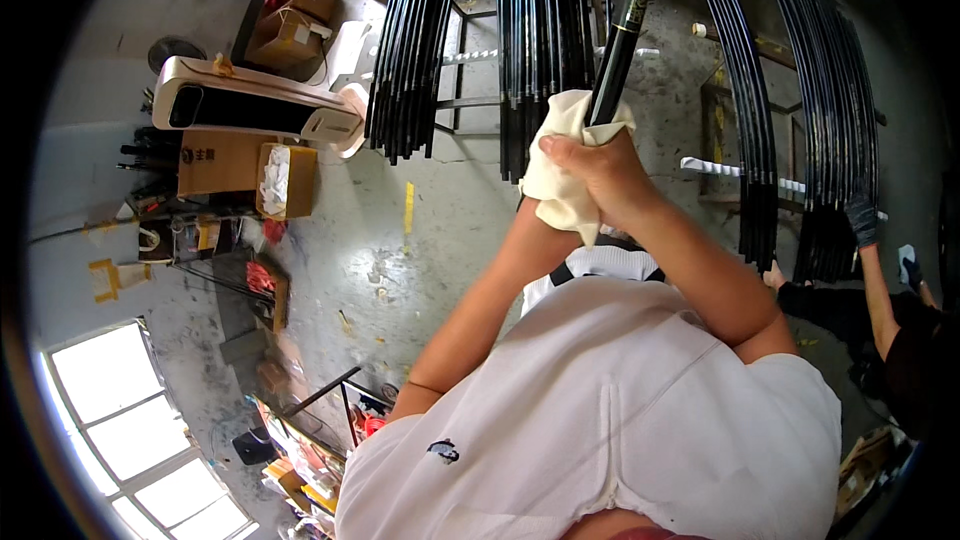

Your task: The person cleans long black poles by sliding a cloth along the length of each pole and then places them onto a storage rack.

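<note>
A glossy black rod point(618, 55) with gold markings, which looks like a fishing rod, slants up and away in front of me. A cream cloth point(552, 165) is bunched around its near part. My right hand point(606, 172) is closed on the cloth and the rod, its thumb lying across the cloth. Just below and to the left, my left hand point(545, 228) meets the cloth's underside; its fingers are hidden by the cloth, so their grip does not show.
Black rods point(545, 40) lie in rows on metal racks ahead, with more rods point(825, 110) to the right. A co-worker's gloved hand point(860, 220) touches those. At left stand a pink-and-black appliance point(250, 105) and an open carton point(298, 185). Windows point(130, 410) are lower left.
</note>
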A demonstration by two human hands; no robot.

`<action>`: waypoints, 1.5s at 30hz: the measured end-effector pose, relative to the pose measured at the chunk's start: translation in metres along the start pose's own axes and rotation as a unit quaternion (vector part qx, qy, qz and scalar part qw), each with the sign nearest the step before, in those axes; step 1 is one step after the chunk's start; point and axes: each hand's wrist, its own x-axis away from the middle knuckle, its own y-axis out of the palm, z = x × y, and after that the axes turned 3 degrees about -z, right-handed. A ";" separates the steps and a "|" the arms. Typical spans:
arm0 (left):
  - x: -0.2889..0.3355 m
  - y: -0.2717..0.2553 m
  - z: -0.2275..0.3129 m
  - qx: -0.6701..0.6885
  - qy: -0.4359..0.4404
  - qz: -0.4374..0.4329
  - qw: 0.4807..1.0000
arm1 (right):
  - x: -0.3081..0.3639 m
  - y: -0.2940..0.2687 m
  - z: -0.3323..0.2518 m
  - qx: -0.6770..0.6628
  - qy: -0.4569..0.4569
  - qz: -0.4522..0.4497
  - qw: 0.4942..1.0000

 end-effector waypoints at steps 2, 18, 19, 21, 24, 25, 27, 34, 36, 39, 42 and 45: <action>-0.002 -0.010 0.011 0.045 0.024 -0.059 0.997 | -0.004 -0.013 -0.001 0.045 0.009 -0.007 0.999; -0.082 -0.058 0.028 0.254 0.166 0.200 0.932 | 0.007 -0.028 0.051 0.440 0.092 -0.057 0.891; -0.087 -0.074 0.029 0.233 0.172 0.235 0.928 | 0.007 -0.035 0.058 0.486 0.063 -0.066 0.869; -0.103 -0.108 0.025 0.198 0.149 0.254 0.935 | 0.015 -0.078 0.118 0.479 0.073 0.021 0.874; -0.104 -0.126 -0.002 0.101 0.060 0.307 0.945 | 0.013 -0.093 0.099 0.453 0.078 -0.010 0.888; -0.105 -0.125 -0.025 0.059 0.050 0.302 0.950 | 0.013 -0.094 0.092 0.341 0.098 0.039 0.934; -0.105 -0.115 -0.085 0.015 0.052 0.311 0.949 | 0.011 -0.127 0.102 0.223 0.138 0.129 0.956; -0.109 -0.108 -0.271 -0.209 -0.067 0.294 0.930 | 0.004 -0.139 0.069 0.126 0.098 0.281 0.946; -0.126 -0.104 -0.294 -0.237 -0.069 0.285 0.926 | 0.009 -0.145 0.075 0.122 0.104 0.291 0.943; -0.145 -0.103 -0.311 -0.252 -0.118 0.266 0.923 | 0.015 -0.147 0.093 0.108 0.131 0.290 0.942; -0.168 -0.101 -0.337 -0.257 -0.105 0.278 0.920 | 0.020 -0.142 0.107 0.125 0.180 0.313 0.924; -0.187 -0.102 -0.353 -0.263 -0.053 0.299 0.916 | 0.021 -0.141 0.114 0.152 0.199 0.315 0.915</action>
